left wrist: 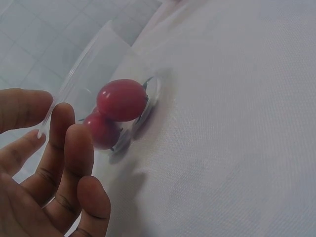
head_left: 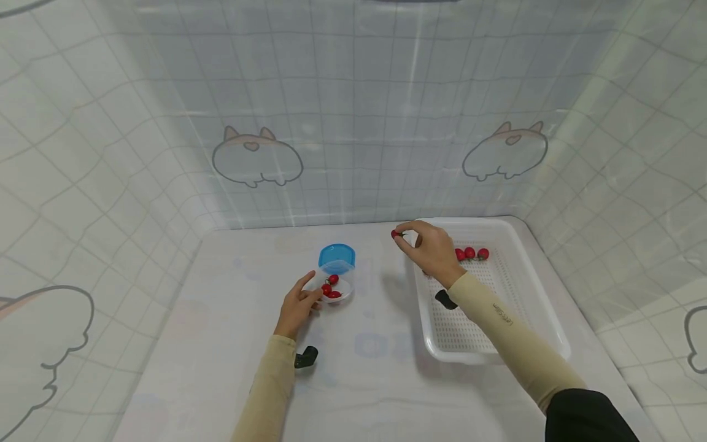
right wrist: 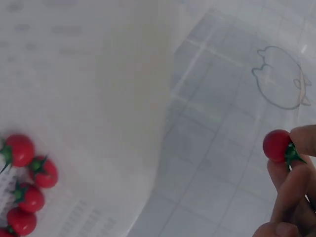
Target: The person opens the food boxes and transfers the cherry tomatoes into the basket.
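My right hand (head_left: 433,248) pinches a cherry tomato (right wrist: 276,145) with a green stem between thumb and fingertips, above the left rim of a white perforated basket (head_left: 464,357). The left hand (head_left: 296,307) grips the near left rim of a small clear plastic container (head_left: 346,287), thumb on one side and fingers on the other. Inside it lie a few red cherry tomatoes (left wrist: 122,100). Behind the container stands its blue lid (head_left: 337,253), tilted back.
More cherry tomatoes (head_left: 469,252) lie in a group at the back of the basket, partly hidden by the right hand. A white cloth (head_left: 364,387) covers the table. Grid-patterned curtains (head_left: 381,141) with cartoon animals hang around the back and sides.
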`<state>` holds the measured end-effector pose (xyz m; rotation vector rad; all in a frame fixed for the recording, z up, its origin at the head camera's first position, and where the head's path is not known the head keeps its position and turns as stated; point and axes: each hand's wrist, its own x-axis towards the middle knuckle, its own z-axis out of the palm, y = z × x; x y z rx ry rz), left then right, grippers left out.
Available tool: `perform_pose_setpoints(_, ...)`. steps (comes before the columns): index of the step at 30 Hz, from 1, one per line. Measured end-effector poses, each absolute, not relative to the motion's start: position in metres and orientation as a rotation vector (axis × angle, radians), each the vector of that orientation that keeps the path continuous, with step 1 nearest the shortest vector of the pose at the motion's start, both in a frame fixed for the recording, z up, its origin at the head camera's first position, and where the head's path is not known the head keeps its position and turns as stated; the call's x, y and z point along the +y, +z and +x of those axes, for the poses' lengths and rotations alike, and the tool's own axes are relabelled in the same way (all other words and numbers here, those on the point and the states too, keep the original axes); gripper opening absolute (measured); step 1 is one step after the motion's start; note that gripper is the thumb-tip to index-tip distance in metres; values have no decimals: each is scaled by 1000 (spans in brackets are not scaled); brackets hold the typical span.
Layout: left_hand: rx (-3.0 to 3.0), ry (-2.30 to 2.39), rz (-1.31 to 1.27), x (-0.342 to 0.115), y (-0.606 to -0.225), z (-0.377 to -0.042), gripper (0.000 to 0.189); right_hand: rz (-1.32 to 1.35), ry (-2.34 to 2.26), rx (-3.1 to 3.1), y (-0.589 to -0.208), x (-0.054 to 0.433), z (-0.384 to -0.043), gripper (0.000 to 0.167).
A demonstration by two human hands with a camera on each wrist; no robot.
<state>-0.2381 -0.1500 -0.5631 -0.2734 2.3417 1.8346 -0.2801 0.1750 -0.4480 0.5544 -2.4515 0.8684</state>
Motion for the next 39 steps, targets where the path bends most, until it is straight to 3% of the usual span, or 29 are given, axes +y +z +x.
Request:
perform_pose_setpoints(13, 2330, 1839, -288, -151, -564, -239, 55, 327, 970, -2599, -467, 228, -283, 26)
perform_pose_setpoints(21, 2317, 1849, -290, -151, -563, -238, 55, 262, 884, -2724, -485, 249, -287, 22)
perform_pose_setpoints(39, 2327, 1844, -292, -150, -563, -239, 55, 276, 694, -3031, -521, 260, -291, 14)
